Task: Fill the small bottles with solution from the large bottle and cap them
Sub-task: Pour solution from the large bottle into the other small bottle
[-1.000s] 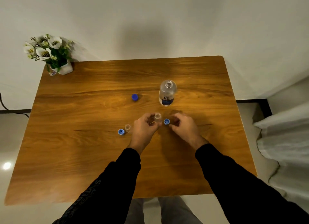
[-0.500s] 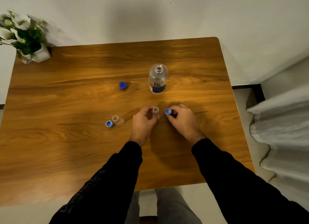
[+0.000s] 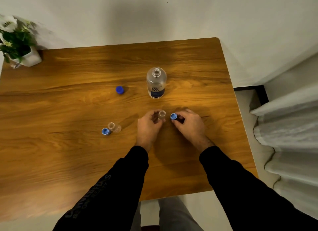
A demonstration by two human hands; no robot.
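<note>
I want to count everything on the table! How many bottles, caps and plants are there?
Big bottle: 1
Small bottles: 2, one in the left hand, one alone
Blue caps: 3, at
Flower pot: 1
Total: 7

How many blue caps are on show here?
3: one blue cap lies alone left of the large bottle, one beside the small bottle on the table, one pinched in the right hand.

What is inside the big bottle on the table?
The large bottle stands uncapped and looks clear; whether liquid remains inside cannot be told, since its label hides the lower part.
</note>
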